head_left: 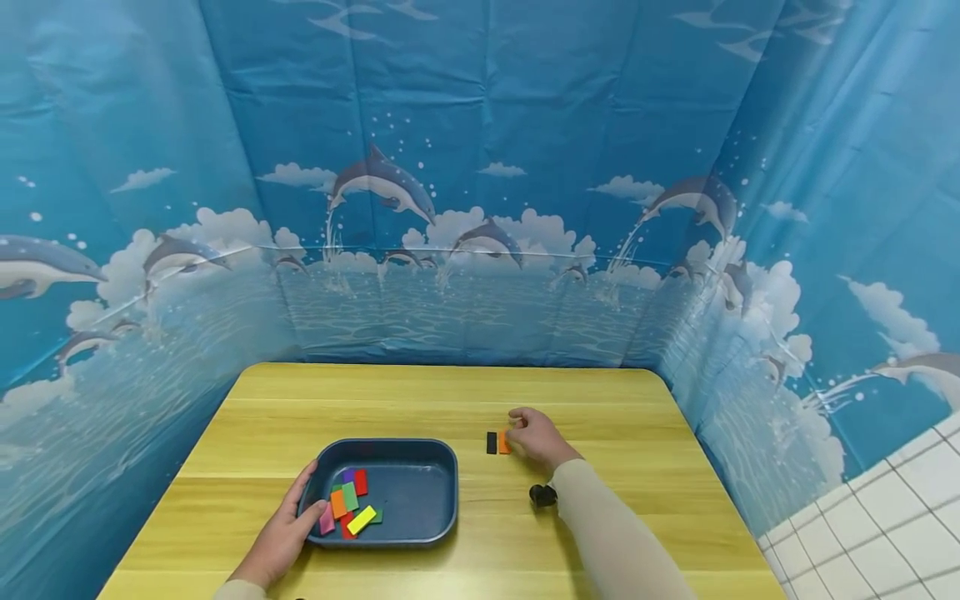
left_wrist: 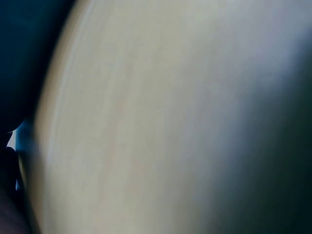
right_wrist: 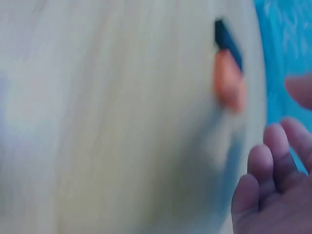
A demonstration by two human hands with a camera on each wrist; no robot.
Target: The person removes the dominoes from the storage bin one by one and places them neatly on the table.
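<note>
My left hand (head_left: 283, 527) grips the left wall of a dark blue rectangular tray (head_left: 447, 527), thumb over the rim. Inside the tray lie several coloured blocks, among them a yellow block (head_left: 362, 520), a light green block (head_left: 350, 496) and a pink block (head_left: 327, 518). Farther right on the table, a black block (head_left: 491, 442) and an orange block (head_left: 504, 442) stand side by side. Right beside the orange one is my right hand (head_left: 542, 439); the right wrist view has its fingers (right_wrist: 261, 161) loosely bent, nothing between them. The left wrist view is mostly blurred table.
The yellow wooden table (head_left: 600, 392) has rounded far corners. Blue curtains (head_left: 480, 317) with dolphins stand behind it and at both sides. A small black object (head_left: 542, 496) is at the right wrist. White tiles (head_left: 877, 533) show at the lower right.
</note>
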